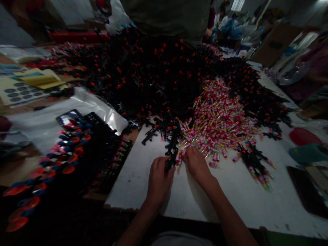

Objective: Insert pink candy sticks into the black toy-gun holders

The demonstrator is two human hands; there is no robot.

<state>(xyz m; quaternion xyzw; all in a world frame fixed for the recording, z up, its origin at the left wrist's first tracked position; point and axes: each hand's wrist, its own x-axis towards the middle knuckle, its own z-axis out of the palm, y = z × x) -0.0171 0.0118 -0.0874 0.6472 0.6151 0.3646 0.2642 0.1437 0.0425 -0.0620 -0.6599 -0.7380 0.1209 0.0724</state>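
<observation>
My left hand [159, 177] is closed around a small black toy gun [171, 160] at the near edge of a white table [230, 194]. Beside it, my right hand [196, 163] pinches at the near edge of a heap of pink-and-white wrapped candy sticks [217, 119]; which piece it holds is too small to see. A few loose black toy guns [153, 131] lie just beyond my hands. Behind them spreads a huge pile of black toy guns with orange tips [153, 75].
A finished bundle of guns with candy sticks [253, 164] lies at right. Left are rows of red and blue discs [64, 153], a clear plastic bag [87, 102] and sticker sheets [23, 89]. A person in a dark shirt [166, 17] stands across the table. A red basket [303, 136] sits at the right.
</observation>
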